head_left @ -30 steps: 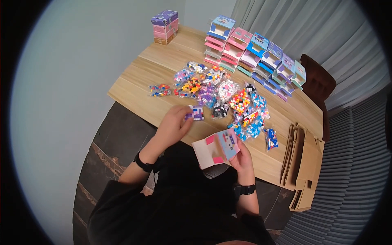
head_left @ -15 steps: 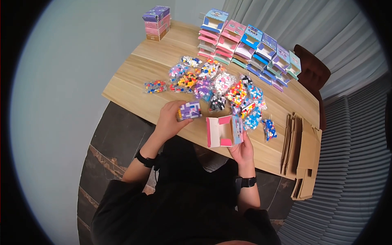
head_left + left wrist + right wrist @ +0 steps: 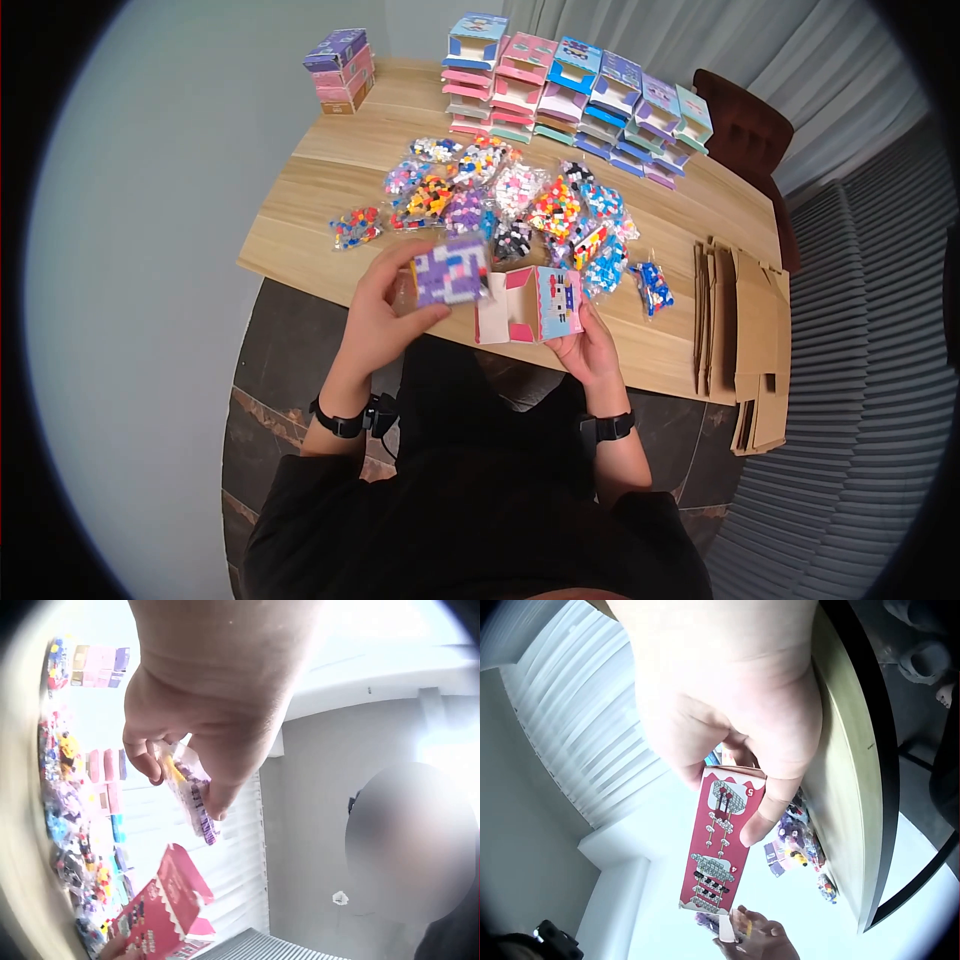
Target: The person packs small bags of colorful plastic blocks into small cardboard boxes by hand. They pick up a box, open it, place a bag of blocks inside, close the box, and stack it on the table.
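Over the table [image 3: 300,190], at its six-o'clock edge, the right hand [image 3: 588,350] grips an open pink box [image 3: 560,303]; at ten o'clock from it, the left hand [image 3: 380,312] pinches a smaller bag of purple bricks [image 3: 450,274]. Probably this is the packing step; the next move calls for aligning bag with opening.

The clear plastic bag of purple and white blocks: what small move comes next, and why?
I'd probably guide the bag into the pink-and-blue cardboard box: the left hand grips the bag, and the right hand holds that open box close by.
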Motion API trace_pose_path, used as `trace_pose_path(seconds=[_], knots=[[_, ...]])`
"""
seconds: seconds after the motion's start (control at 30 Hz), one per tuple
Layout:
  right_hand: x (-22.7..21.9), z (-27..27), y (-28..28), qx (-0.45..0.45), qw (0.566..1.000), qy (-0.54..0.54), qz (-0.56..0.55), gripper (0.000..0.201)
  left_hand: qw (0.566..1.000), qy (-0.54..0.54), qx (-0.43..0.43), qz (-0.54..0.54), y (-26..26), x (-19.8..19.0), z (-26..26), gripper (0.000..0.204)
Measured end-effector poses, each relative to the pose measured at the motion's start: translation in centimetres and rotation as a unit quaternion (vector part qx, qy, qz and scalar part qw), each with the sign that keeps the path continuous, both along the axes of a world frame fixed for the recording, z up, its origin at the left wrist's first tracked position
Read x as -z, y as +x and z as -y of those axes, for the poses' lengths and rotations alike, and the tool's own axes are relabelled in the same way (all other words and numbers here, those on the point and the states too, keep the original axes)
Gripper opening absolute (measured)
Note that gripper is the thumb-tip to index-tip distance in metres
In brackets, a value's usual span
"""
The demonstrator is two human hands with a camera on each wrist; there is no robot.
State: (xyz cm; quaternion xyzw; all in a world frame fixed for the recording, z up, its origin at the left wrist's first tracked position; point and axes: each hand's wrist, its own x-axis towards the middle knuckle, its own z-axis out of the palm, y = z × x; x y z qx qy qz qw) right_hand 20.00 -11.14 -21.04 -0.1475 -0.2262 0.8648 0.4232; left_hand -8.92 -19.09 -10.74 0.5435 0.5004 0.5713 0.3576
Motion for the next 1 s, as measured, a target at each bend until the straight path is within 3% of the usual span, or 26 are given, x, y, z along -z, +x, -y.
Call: trace_pose_path(seconds=[0.07, 0.3, 0.7, 1.0], knots=[[0.1, 0.0, 0.0, -0.004, 1.0, 0.012, -0.004, 0.051, 0.988, 0.015, -0.007, -0.155, 0.8, -2.2, 0.4, 0.064], [0.6, -0.2, 0.4, -0.015, 0.999, 0.029, -0.011, 0.051, 0.941, 0.058, 0.013, -0.333, 2.1, -3.0, -0.3, 0.068], [1.1, -0.4, 0.9, -0.022, 0.998, 0.02, -0.048, 0.05, 0.904, 0.107, 0.032, -0.412, 3.8, -4.3, -1.8, 0.068], [0.9, -0.2, 1.1, -0.021, 0.998, 0.005, -0.06, 0.052, 0.909, 0.073, 0.021, -0.41, 4.7, -4.5, -1.8, 0.067]])
